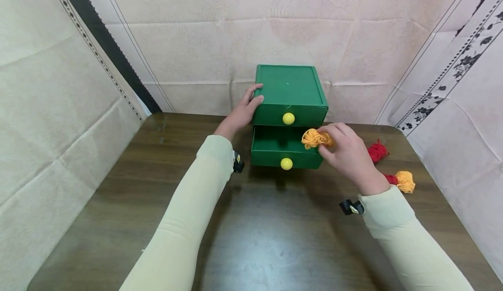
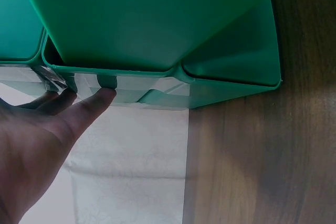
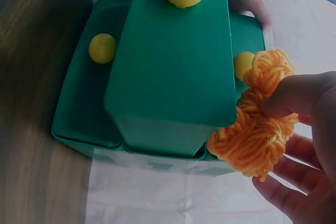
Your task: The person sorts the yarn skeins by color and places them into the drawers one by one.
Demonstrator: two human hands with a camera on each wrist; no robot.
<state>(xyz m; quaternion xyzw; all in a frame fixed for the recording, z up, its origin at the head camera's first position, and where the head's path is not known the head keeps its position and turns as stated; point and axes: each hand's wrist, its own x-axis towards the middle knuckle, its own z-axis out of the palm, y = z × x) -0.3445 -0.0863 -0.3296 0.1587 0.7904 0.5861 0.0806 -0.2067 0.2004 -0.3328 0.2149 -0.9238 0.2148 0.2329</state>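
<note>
Right of green drawers [image 1: 275,115], red yarn [image 1: 378,152]

Dark wood bench [image 1: 255,234], a green chest and some yarn on it
The brown-grained bench spans the lower frame in the head view, with a pale sheen at bottom centre. The chest [image 1: 288,86] stands upright at its far edge, just right of centre, one drawer [image 1: 267,157] pulled out above the wood. At the right, red yarn [image 1: 378,152] shows in two partly hidden patches; yellow yarn [image 1: 405,182] lies against the lower one.
</note>
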